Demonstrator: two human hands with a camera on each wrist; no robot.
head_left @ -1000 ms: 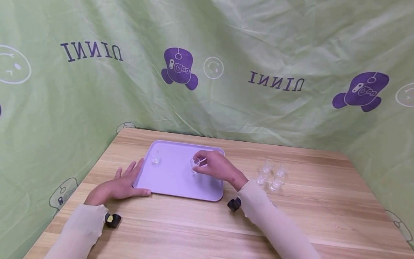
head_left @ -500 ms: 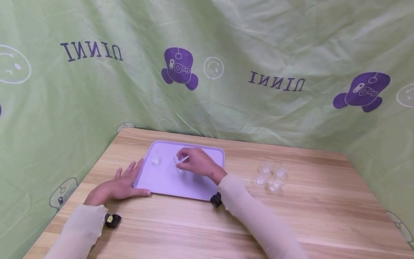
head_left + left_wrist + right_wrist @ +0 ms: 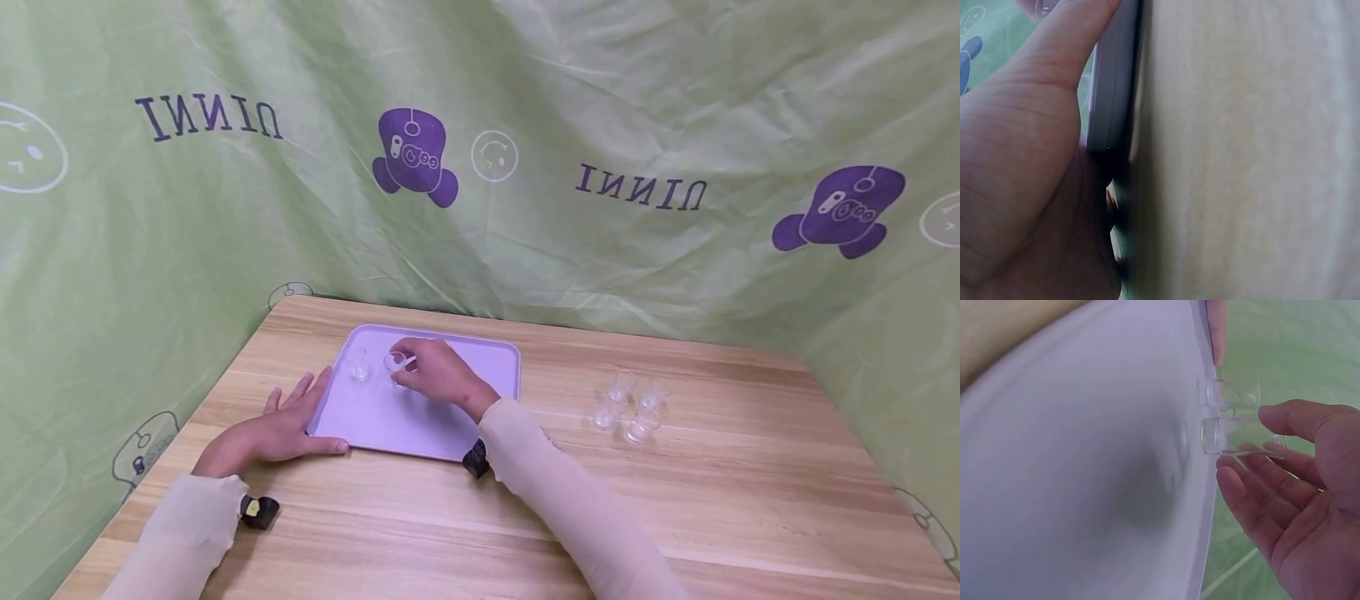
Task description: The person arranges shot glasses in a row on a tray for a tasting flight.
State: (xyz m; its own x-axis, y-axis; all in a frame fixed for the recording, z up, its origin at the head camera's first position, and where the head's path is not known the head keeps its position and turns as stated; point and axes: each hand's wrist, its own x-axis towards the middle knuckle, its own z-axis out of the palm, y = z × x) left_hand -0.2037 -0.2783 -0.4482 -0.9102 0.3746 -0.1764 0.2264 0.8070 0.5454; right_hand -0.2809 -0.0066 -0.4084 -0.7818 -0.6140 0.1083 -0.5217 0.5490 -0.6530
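My right hand [image 3: 441, 372] pinches a small clear shot glass [image 3: 394, 363] between thumb and fingers, upright over the left part of the lilac tray [image 3: 375, 423]. A second shot glass [image 3: 360, 369] stands on the tray just left of the held one. In the right wrist view, the held glass [image 3: 1235, 435] is right beside the standing glass [image 3: 1225, 394], and the thumb is on its wall near the rim. My left hand [image 3: 276, 435] lies at the tray's near left corner, fingers straight along the left side and thumb [image 3: 1063, 53] along the front edge.
Several more clear shot glasses [image 3: 642, 425] stand in a close group on the wooden table [image 3: 735, 467], right of the tray. A green printed curtain [image 3: 525, 250] hangs behind the table and at both sides.
My right hand has carried the shot glass leftward across the tray, close to the standing glass. The left hand and the tray have stayed in place.
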